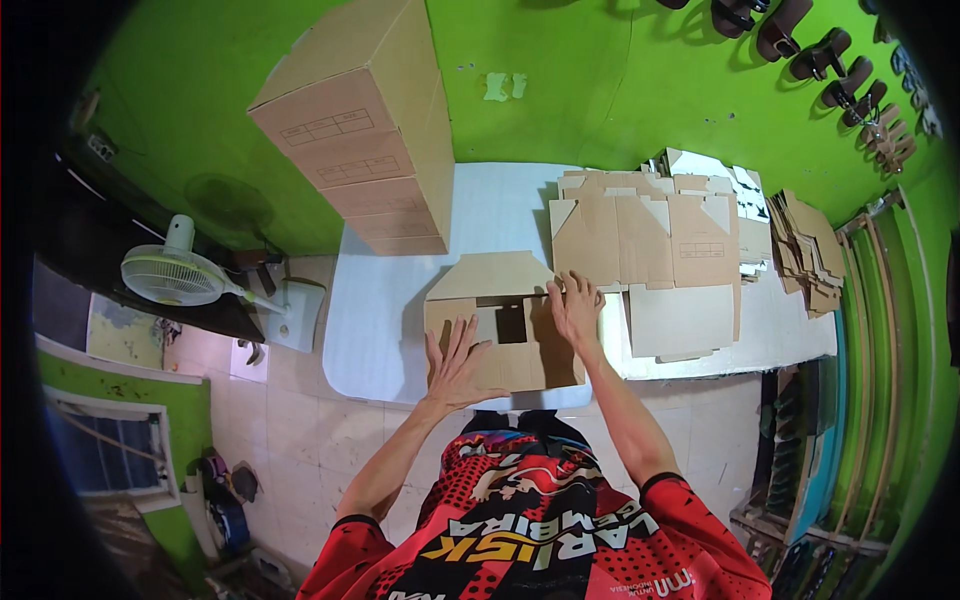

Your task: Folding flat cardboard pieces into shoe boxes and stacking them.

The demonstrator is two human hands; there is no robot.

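A brown cardboard box [510,372] stands near the table's front edge, partly folded, with its far lid flap [495,273] raised away from me. Between its inner flaps is a dark rectangular gap. My left hand [457,368] lies with spread fingers on the box's left side flap. At the far right corner, my right hand [576,312] rests on the box's edge, its fingers apart and slightly bent. Some of the right side lies under that hand and in shadow.
Tall stacked cardboard boxes [400,150] stand at the back left of the white table [375,330]. Flat cardboard blanks [645,240] are piled at right, with more folded pieces [808,245] beyond. A fan [175,272] is at left. Sandals [820,55] hang on the green wall.
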